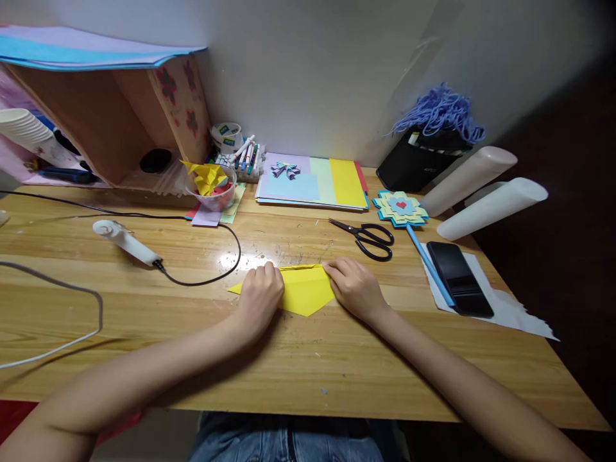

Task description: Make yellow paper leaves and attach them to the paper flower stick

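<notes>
A folded sheet of yellow paper (307,292) lies on the wooden table in front of me, its upper edge creased over and a pointed tip sticking out to the left. My left hand (261,292) is curled closed on the left part of the paper, its fingertips hidden under the knuckles. At the upper right corner, my right hand (353,285) pinches the folded edge between thumb and fingers. Just beyond the right hand lie black-handled scissors (370,239), apart from it.
Left of the paper rests a white hot glue gun (126,242) with a looping black cord. Behind are a cup of yellow folded paper (212,189), markers (248,157) and stacked coloured sheets (344,183). A paper flower (400,208), phone (459,279) and white tubes (493,208) stand at right.
</notes>
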The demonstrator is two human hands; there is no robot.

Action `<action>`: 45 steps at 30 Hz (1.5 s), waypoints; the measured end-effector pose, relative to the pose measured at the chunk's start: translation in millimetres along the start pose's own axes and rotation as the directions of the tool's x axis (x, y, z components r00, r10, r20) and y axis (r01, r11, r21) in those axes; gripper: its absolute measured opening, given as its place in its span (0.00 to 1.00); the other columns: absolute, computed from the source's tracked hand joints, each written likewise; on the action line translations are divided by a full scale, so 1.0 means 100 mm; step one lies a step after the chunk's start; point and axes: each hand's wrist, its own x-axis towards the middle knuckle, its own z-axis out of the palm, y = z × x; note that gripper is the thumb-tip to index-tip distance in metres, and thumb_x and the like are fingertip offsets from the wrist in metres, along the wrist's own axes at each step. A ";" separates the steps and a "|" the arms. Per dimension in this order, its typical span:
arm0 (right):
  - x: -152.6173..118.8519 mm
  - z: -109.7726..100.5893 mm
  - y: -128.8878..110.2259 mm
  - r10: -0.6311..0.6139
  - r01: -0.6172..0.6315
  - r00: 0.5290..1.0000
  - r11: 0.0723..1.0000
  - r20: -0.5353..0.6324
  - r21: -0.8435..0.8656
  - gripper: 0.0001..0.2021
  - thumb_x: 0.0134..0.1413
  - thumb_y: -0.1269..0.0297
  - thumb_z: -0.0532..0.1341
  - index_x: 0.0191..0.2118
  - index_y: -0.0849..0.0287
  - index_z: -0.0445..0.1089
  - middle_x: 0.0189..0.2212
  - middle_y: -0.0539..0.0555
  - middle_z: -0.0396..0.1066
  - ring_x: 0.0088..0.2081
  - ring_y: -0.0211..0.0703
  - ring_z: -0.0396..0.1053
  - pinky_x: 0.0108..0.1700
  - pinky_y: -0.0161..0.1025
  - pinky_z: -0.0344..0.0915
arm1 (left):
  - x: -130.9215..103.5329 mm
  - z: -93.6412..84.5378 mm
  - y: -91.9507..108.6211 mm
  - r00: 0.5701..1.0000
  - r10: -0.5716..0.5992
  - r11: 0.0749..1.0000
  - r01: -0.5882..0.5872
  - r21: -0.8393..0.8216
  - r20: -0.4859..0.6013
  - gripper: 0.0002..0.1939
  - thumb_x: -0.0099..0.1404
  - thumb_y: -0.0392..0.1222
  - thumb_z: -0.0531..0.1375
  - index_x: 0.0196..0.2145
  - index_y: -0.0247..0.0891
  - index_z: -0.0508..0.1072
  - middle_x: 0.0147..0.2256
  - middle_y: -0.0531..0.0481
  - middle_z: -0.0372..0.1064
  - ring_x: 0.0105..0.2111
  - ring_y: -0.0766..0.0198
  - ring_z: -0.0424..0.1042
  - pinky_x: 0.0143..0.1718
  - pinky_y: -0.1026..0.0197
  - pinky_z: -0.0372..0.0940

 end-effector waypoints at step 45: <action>0.38 -0.23 -0.16 -0.075 0.139 0.926 0.979 -0.370 0.148 0.04 0.53 0.70 0.58 0.32 0.56 0.71 0.27 0.52 0.71 0.35 0.41 0.63 0.36 0.38 0.59 | 0.18 0.06 -0.26 0.825 -0.011 0.836 -0.303 -0.458 -0.566 0.07 0.62 0.37 0.56 0.37 0.43 0.74 0.29 0.53 0.72 0.30 0.67 0.66 0.36 0.61 0.57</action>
